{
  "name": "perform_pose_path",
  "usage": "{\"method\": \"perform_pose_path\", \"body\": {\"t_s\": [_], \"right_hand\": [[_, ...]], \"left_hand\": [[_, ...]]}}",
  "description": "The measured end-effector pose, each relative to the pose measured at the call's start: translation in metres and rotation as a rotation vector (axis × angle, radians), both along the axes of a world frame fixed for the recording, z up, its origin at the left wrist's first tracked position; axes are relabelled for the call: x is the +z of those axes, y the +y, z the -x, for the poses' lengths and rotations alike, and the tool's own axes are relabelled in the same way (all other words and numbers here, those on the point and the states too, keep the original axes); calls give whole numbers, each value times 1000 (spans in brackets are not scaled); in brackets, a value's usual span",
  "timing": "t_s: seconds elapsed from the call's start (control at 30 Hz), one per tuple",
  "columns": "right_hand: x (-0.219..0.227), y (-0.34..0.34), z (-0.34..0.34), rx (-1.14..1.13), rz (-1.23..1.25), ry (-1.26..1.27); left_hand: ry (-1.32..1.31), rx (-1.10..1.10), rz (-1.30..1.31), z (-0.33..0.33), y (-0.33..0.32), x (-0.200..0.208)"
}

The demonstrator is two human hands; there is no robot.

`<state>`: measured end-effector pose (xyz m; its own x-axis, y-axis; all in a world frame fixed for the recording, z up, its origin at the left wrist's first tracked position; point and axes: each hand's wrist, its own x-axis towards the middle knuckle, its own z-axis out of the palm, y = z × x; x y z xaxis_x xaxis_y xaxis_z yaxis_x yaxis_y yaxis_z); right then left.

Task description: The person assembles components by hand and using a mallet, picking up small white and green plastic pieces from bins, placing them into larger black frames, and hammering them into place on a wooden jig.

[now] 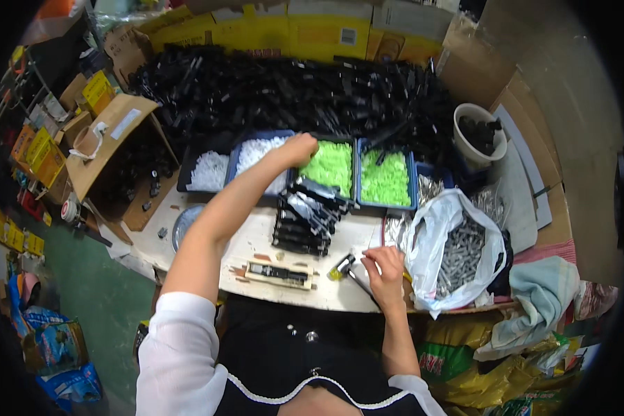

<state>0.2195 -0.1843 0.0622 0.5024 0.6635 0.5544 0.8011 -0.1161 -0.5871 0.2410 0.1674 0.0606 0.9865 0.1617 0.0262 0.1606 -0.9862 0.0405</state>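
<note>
Stretched out over the bins, my left hand [300,149] has its fingers curled down at the left edge of a tray of green plastic pieces [329,165]; what they hold, if anything, is hidden. My right hand [386,272] is raised near the front edge of the table, thumb and fingers pinched, and I cannot make out anything in them. Just left of it lies a hammer [344,266] with a yellow face. A pale block-shaped jig [279,274] holds a black part [276,271]. Behind the jig stands a stack of black parts [301,225].
A large heap of black parts [291,90] fills the back. White pieces [209,171] and more green pieces [385,179] sit in trays. At right are a plastic bag [423,267] of grey pieces and a white bucket [470,118]. A cardboard shelf [107,145] stands left.
</note>
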Motion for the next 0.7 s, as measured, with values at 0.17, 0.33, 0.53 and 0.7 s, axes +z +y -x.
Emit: {"method": "perform_pose_path", "body": {"t_s": [0.17, 0.33, 0.53, 0.7], "right_hand": [[-10, -6, 4, -48, -17, 3], [-2, 1, 10, -20, -54, -1], [-4, 0, 12, 70, -173, 475], [38, 41, 21, 283, -293, 823]], "left_hand": [[-83, 74, 121, -14, 6, -28], [-170, 46, 253, 3, -10, -5], [-705, -43, 1313, 51, -56, 38], [-878, -107, 1882, 134, -114, 45]]}}
